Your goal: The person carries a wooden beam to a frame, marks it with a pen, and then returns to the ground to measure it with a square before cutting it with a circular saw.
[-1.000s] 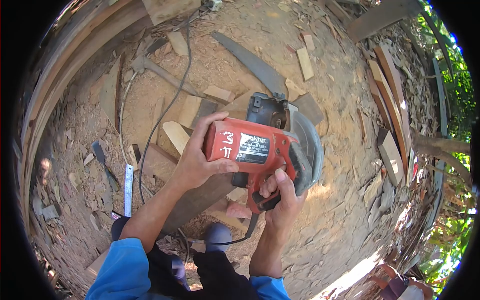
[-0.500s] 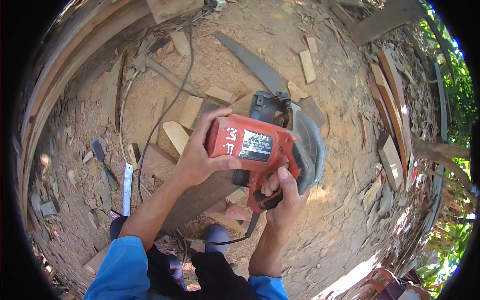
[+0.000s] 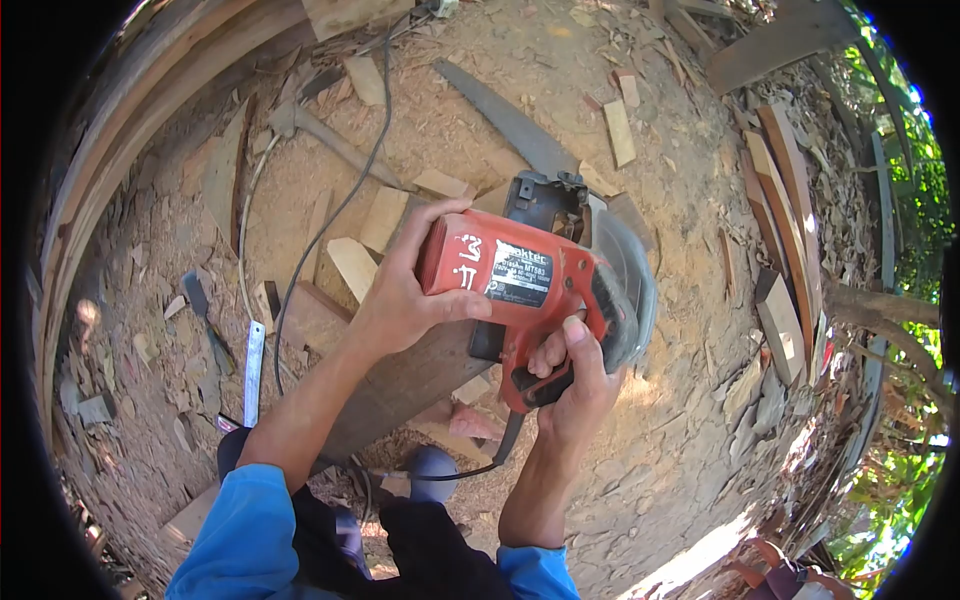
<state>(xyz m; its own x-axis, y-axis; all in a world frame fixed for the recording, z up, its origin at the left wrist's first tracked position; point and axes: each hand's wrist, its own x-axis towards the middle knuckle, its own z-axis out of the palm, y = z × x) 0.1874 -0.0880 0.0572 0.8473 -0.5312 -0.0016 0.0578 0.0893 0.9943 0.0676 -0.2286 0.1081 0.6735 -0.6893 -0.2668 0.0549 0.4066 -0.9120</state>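
A red circular saw [image 3: 515, 268] with a black base plate and a grey blade guard is held in front of me. My left hand [image 3: 415, 280] is wrapped around the rear of its motor housing, thumb lying below the label. Around the rear handle closes my right hand [image 3: 580, 375], fingers curled through the grip. A black cord runs from the handle down past my feet. Under the saw lies a wide wooden board [image 3: 400, 390], partly covered by the tool. The blade is hidden by the guard and housing.
A handsaw [image 3: 505, 115] lies beyond the circular saw, and a hammer [image 3: 335, 145] to its left. A metal ruler [image 3: 254, 375] and a chisel [image 3: 207, 320] rest at left. Long planks [image 3: 785, 215] lie at right. Wood offcuts and shavings cover the ground. Part of another person [image 3: 790, 580] shows at bottom right.
The circular saw has shifted slightly right and up in view, both hands still gripping it. The surroundings are nearly unchanged.
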